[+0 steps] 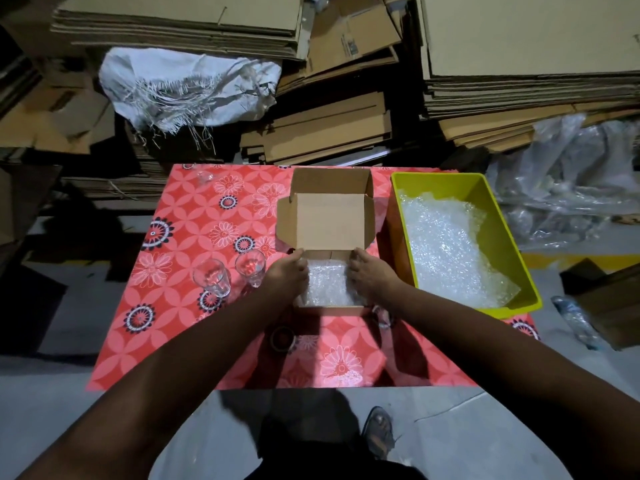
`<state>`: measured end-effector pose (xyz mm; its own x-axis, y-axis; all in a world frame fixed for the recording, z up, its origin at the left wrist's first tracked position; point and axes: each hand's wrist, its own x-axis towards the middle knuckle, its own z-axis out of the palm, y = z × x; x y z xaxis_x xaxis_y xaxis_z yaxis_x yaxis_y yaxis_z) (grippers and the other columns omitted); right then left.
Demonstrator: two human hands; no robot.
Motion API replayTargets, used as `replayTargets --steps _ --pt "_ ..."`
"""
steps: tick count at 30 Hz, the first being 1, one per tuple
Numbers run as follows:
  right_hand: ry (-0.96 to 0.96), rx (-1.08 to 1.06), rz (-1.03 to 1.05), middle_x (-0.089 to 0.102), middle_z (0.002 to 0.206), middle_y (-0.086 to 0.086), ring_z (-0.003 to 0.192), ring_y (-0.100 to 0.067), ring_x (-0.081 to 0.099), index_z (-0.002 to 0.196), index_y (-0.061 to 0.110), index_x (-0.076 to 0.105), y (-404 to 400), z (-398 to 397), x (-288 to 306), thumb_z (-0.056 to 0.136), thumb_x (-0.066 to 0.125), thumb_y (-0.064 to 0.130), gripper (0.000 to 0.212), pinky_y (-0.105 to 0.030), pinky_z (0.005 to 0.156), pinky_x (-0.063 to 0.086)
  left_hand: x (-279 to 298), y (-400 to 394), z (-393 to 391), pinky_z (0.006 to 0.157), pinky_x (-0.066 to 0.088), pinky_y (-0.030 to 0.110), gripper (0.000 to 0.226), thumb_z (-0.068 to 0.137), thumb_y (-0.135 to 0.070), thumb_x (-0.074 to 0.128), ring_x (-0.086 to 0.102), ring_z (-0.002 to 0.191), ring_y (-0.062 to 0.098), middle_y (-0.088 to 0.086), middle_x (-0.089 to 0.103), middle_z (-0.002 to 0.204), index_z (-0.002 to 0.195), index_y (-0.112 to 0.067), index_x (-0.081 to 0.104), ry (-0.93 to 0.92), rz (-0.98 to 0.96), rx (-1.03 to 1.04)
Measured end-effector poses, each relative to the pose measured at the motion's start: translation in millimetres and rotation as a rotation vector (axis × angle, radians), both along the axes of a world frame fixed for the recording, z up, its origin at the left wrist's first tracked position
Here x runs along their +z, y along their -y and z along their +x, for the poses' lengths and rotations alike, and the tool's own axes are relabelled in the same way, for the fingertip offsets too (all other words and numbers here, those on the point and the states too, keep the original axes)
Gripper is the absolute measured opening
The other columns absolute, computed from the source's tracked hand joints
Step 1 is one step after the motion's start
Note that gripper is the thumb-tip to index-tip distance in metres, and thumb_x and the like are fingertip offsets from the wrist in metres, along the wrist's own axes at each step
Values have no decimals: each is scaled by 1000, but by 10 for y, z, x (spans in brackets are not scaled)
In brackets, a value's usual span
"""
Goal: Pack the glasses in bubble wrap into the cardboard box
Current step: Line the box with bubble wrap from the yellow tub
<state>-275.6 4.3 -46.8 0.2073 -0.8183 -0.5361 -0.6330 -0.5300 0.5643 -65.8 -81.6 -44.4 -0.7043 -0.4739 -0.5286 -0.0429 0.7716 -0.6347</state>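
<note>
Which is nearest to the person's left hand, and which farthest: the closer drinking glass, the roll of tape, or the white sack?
Measured from the left hand, head view:
1. Drinking glass, just to its left on the table.
2. Roll of tape, nearer the person, near the table's front.
3. White sack, far behind the table, on the cardboard stacks.

no legible text anywhere, dark printed mark on a flattened carton (351, 46) behind the table, too blurred to read

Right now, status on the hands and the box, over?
Left hand and right hand pressing bubble wrap into the open cardboard box. Two bare glasses wait left of it. Nothing in the way.
</note>
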Motion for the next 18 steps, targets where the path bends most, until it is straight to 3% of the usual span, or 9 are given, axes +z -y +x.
replayTargets --steps 3,7,9,11,12,13,15,16,18 --pt "-77 -13 2 47 153 -2 147 -27 33 147 16 48 -36 -68 -17 102 48 36 50 -56 122 12 -24 -30 31 120 24 44 37 97 -26 58 49 128 16 -11 58 131 134 -27 59 95 -18 -61" --pt "7 -19 -12 45 154 -2 147 -25 32 147 17 48 0 -60 -13 104 39 34 47 -51 123 12 0 -33 -10 122 14 48 47 99 -26 59 40 141 23 -2 49 147 144 -18 48 -26 -34 -160" --pt "3 -27 15 37 160 -3 151 -25 25 151 16 42 -44 -79 -6 106 37 32 48 -50 124 11 -78 -45 55 122 13 44 43 96 -22 62 41 140 19 -7 52 143 138 -23 54 4 49 -170" --pt "-36 1 82 29 164 -2 153 -23 18 154 18 35 -105 -97 69 107 37 32 50 -52 123 8 -156 -31 119 120 7 40 26 97 -29 54 45 130 -3 -27 63 115 116 -44 66 -26 92 -48" --pt "-57 27 103 29 164 -2 154 -22 18 154 19 36 -119 -116 78 107 38 33 49 -53 123 7 -206 -15 154 119 -3 38 31 100 -35 43 38 125 -19 -37 63 99 102 -57 65 -172 50 7" --pt "-63 45 108 31 163 -2 153 -23 19 153 19 38 -125 -125 99 107 37 32 48 -54 122 6 -161 -13 153 120 -10 35 38 103 -36 34 30 127 -25 -42 62 98 102 -63 61 -211 -9 75" --pt "-29 77 113 41 157 -2 151 -27 24 148 19 45 -125 -108 149 107 36 30 44 -55 123 7 -144 -41 125 123 4 40 34 100 -25 52 34 143 4 -18 60 135 130 -38 59 -90 92 -95" --pt "-1 111 120 48 152 -2 149 -30 28 144 20 49 -138 -100 146 106 37 28 41 -55 122 8 -116 -58 147 122 15 42 40 94 -21 62 39 142 17 -6 56 142 133 -27 59 -51 134 -193" --pt "26 175 142 57 142 0 146 -31 33 138 21 51 -205 -131 95 105 38 25 35 -55 121 11 -11 -47 243 111 32 39 30 83 -21 73 57 124 19 -6 68 121 111 -27 69 -150 178 -250"
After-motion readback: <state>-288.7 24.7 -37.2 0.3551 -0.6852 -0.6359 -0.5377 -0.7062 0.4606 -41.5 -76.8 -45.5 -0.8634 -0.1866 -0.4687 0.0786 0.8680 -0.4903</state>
